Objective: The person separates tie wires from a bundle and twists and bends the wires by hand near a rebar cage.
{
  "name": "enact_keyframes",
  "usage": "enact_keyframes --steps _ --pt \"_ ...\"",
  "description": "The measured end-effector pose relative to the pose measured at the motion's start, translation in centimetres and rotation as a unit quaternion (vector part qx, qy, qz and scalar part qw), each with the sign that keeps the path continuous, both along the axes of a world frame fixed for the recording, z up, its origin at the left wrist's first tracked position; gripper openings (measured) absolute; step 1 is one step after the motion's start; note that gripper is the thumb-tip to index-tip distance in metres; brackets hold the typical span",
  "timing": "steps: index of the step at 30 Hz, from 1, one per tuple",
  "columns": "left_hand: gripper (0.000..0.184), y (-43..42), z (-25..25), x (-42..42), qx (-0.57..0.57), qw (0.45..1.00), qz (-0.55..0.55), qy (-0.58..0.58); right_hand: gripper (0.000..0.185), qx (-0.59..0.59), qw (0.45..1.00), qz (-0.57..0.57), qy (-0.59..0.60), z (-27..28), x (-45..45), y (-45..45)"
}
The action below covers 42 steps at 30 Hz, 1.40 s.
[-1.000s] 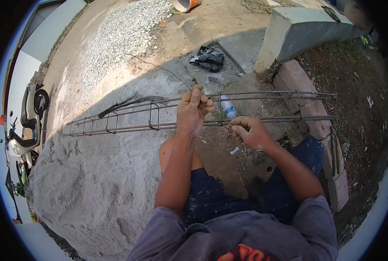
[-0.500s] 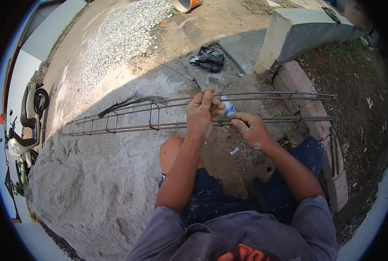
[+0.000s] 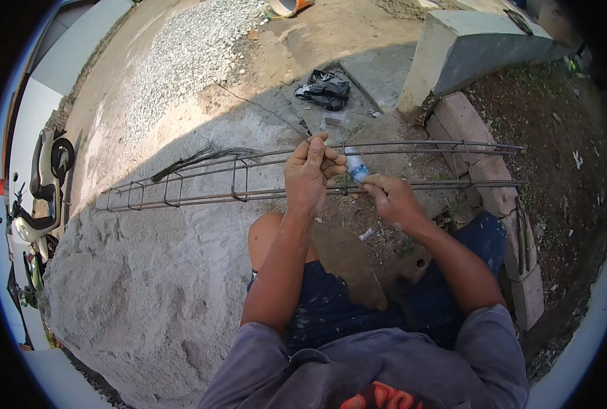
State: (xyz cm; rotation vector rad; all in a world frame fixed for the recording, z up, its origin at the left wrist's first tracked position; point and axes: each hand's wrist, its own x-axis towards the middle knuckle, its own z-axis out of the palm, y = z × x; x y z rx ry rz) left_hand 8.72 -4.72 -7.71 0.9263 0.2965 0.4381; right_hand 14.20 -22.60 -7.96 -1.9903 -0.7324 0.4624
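Now closer together over the cage (image 3: 426, 185): your left hand (image 3: 307, 176) pinches wire (image 3: 262, 108); your right hand (image 3: 397, 204) curls closed, its hold unclear.

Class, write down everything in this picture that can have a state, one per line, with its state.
Left hand: raised, pinching
Thin wire: unfastened at its far end
Right hand: fingers curled, contents unclear
Rebar cage: assembled, stirrups on long bars
Wire bundle: loose, splayed
Bottle: behind the bars, partly hidden
Black bag: crumpled
Orange bucket: tipped over, partly out of view
Gravel: heaped
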Motion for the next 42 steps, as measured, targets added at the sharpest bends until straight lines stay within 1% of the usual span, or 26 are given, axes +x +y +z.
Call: enact_keyframes --steps 3,6,9,12,15,18,21,24,27,30,33,36,39,42 --pt "0.032 1.1 0.3 0.0 -0.019 0.999 0.040 -0.025 0.019 0.020 1.000 -0.012 0.011 0.3 -0.1 0.0" --pt "0.030 2.7 0.1 -0.2 -0.032 0.997 0.066 -0.025 0.018 0.064 0.998 -0.020 0.002 0.3 0.2 -0.1" --pt "0.031 2.6 0.0 -0.3 -0.041 0.996 0.070 -0.034 0.018 0.130 0.990 -0.053 0.008 -0.2 0.6 0.1" --pt "0.030 2.6 0.3 -0.2 -0.067 0.994 0.077 -0.028 0.019 0.116 0.976 -0.035 0.179 1.4 0.8 -0.5" --pt "0.030 3.3 -0.3 -0.3 -0.080 0.994 0.056 -0.047 0.020 0.141 0.981 0.044 0.122 2.4 -0.1 -0.4" --pt "0.031 3.5 -0.6 -0.3 -0.095 0.993 0.038 -0.057 0.022 0.165 0.969 0.019 0.183 2.4 -0.7 -0.5" --pt "0.032 3.2 -0.5 -0.2 -0.117 0.991 0.033 -0.056 0.023 0.224 0.900 0.051 0.370 2.8 0.1 -1.2" --pt "0.033 3.9 -0.8 -0.2 -0.120 0.990 0.061 -0.043 0.024 0.150 0.939 0.058 0.305 2.2 0.5 -1.0" --pt "0.035 5.7 -1.1 -0.5 -0.115 0.986 0.117 -0.009 0.024 0.097 0.982 0.093 0.133 1.8 0.6 -1.3" --pt "0.034 5.5 -1.1 -0.5 -0.061 0.994 0.085 -0.007 0.025 0.032 0.987 0.132 0.082 1.7 0.5 -1.6" --pt "0.033 4.9 -0.8 -0.4 -0.046 0.996 0.081 0.001 0.025 0.060 0.986 0.133 0.082 1.0 0.2 -1.8" --pt "0.032 5.0 -1.1 -0.2 -0.043 0.994 0.095 -0.015 0.025 0.073 0.982 0.133 0.113 1.7 0.8 -1.9" --pt "0.031 4.7 -1.1 0.1 -0.043 0.993 0.110 -0.014 0.028 0.072 0.978 0.152 0.125 2.4 0.7 -1.8" --pt "0.029 5.0 -0.5 -0.3 -0.066 0.991 0.108 -0.029 0.026 0.064 0.973 0.145 0.167 2.3 1.2 -2.4"
